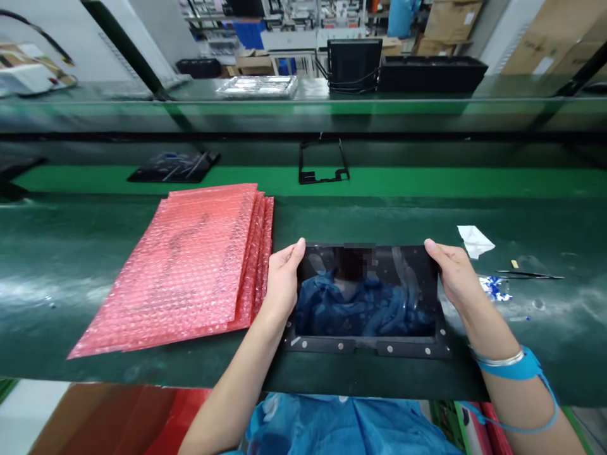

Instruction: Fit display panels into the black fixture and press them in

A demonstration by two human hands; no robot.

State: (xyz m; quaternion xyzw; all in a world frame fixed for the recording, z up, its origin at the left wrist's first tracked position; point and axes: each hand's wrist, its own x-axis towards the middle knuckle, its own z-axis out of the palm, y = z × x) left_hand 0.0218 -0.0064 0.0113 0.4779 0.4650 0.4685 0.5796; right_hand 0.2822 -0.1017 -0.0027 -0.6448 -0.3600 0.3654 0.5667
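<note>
Head view: a black-framed display panel [365, 303] lies directly between the hands, its long axis running from one to the other, so neither hand is nearer. The left hand [282, 278] is closed on its left edge and the right hand [456, 272] on its upper right corner, each with the thumb on the front face. The frame's strip with round metal spots is on the body side of the grip; whether it touches the bench cannot be told. Pink bubble-wrap bags [184, 259] are stacked just left of the left hand; tweezers [535, 275] and a white scrap [475, 241] lie right of the right hand. No brand or writing is readable; a carton [450, 22] far beyond the grip has a label too small to read.
</note>
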